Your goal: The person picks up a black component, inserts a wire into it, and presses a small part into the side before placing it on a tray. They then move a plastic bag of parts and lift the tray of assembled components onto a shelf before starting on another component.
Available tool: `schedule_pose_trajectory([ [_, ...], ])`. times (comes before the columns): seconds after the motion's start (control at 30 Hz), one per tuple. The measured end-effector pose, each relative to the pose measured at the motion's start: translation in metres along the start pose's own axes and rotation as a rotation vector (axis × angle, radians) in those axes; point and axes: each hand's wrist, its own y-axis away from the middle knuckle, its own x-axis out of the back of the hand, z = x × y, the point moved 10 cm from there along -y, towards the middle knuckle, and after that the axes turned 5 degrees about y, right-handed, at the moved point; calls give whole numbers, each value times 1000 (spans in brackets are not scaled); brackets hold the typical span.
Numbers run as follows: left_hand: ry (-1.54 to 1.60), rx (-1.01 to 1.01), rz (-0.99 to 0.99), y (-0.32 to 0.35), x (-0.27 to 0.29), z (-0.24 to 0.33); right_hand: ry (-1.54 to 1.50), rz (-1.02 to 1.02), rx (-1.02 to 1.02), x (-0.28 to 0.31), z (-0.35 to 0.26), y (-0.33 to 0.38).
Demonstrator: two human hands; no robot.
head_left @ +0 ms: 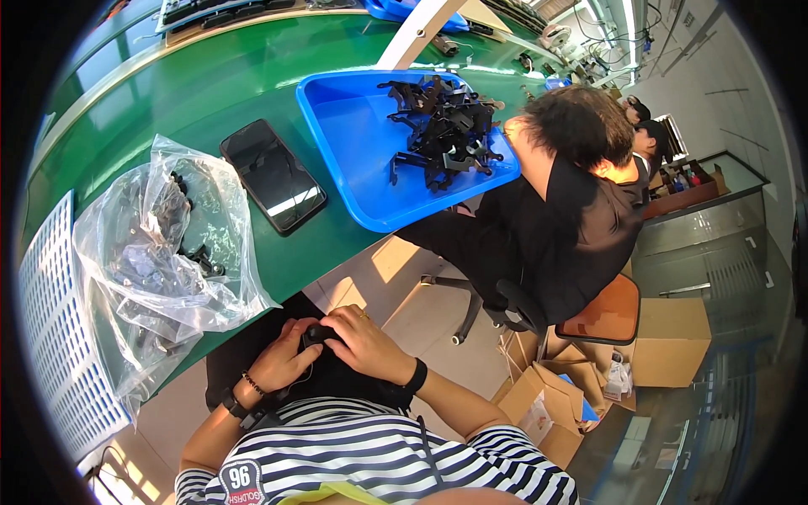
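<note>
Low over my lap, beside the table edge, my left hand [282,360] and my right hand [368,343] meet with curled fingers around a small black part [318,334]. The fingers of both hands cover much of it, so its full shape is hidden. On the green table [278,252] a clear plastic bag [231,278] lies to the left, with small black parts inside. A black phone [271,172] rests face up between the bag and a blue tray [341,160]. Dark bent brackets [446,126] are heaped in that tray.
A white perforated mat [59,328] lies at the left table edge. Close on the right a person in black [572,227] sits bent toward the table. An orange-brown stool seat [599,313] and open cardboard boxes [539,412] stand behind that person.
</note>
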Motion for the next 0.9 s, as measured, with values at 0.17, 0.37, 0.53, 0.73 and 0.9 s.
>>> schedule_pose_trajectory([
  [0.17,22,58,7,3,0,-7,68,37,-31,-5,-2,-4],
  [0.37,-6,9,29,2,7,8,-8,22,-12,2,0,-2],
  [0.53,29,77,6,2,5,6,-1,55,-43,0,3,-1],
  [0.73,-76,-24,12,2,5,11,16,59,-46,-1,1,1],
  [0.9,-90,-83,17,2,3,7,-27,47,3,5,-1,2],
])
